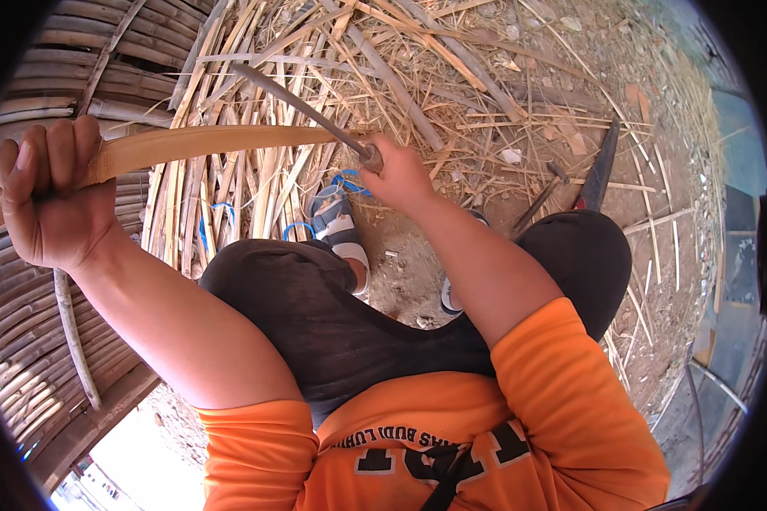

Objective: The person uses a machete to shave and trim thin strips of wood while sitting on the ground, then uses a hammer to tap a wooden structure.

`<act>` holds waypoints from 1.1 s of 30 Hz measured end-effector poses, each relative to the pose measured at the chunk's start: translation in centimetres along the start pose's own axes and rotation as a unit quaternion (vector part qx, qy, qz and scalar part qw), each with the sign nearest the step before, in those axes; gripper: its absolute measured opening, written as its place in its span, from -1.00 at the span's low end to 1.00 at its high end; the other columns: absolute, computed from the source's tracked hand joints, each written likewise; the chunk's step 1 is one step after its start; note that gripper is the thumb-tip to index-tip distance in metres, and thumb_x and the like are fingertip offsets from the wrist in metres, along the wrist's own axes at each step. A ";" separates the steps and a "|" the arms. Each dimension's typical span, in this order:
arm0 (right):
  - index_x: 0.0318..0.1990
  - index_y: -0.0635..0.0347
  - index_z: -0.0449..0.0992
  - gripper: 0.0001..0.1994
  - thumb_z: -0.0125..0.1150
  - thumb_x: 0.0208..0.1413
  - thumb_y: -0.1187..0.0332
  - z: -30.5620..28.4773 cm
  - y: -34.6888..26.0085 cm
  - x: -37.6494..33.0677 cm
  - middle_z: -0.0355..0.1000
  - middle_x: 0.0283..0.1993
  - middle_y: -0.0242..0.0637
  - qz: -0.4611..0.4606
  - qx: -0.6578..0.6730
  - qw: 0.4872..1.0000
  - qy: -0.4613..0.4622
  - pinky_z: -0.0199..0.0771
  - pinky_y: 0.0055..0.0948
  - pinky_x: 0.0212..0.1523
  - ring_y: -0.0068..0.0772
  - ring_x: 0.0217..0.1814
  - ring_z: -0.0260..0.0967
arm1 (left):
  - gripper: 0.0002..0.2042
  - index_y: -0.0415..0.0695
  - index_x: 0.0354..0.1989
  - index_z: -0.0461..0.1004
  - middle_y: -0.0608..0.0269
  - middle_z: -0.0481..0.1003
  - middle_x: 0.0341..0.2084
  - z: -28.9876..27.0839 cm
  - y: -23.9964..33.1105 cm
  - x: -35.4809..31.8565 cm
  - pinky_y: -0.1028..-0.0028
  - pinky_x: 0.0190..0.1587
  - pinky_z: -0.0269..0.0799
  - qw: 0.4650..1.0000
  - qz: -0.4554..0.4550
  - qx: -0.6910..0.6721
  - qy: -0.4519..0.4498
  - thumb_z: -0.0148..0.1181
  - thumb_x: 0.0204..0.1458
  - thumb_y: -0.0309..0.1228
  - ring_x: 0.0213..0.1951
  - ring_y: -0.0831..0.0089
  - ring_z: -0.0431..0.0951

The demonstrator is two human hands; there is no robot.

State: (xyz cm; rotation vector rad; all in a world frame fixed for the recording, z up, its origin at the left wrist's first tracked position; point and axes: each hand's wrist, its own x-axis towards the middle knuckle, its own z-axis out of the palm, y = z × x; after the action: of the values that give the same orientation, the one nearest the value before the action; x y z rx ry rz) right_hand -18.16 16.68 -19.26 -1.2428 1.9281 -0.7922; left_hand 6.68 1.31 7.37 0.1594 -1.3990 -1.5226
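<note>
A long, flat bamboo strip (196, 143) is gripped near its left end by the left hand (51, 196), the fingers (60, 145) being wrapped fully round it in a closed fist. The strip is held roughly level and runs to the right across the view, where it is met by the curved blade of a knife (302, 106). The knife's handle is enclosed by the right hand (400, 175), whose fingers are curled tight about it; the blade slants up and to the left from that hand and is laid against the strip's right end, just above the knees.

Below the strip, a heap of split bamboo slats (230, 204) is spread on the ground, crowding the space between the strip and the dark trousers (332, 315). More straw and cuttings (452, 68) are scattered beyond the blade, so little bare ground is left there. A patch of open dirt (409, 272) is seen between the feet, beside a grey sandal (337, 226). A second dark blade (598, 170) lies on the ground to the right, well apart from both hands. At the left edge, a woven bamboo wall (25, 324) closes in behind the left hand, and little room is left on that side. An orange shirt (452, 443) fills the lower edge.
</note>
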 end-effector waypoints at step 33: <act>0.14 0.40 0.45 -0.44 0.29 -0.01 0.25 2.3 2.6 -2.5 0.56 -0.13 0.21 0.218 0.035 0.970 -0.103 0.53 -0.06 0.03 0.20 -0.03 0.54 | -0.67 0.00 -0.62 0.12 0.42 0.01 -0.72 3.6 -1.4 0.5 0.43 -0.47 -0.04 0.971 0.078 0.103 0.203 0.11 0.06 -0.61 -0.62 0.52 -0.04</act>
State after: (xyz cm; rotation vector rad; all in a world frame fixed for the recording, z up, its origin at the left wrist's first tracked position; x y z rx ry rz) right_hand -16.83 19.63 -22.03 -0.7792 1.8859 -0.4762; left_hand 3.18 3.07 7.66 0.4534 -1.2036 -1.1345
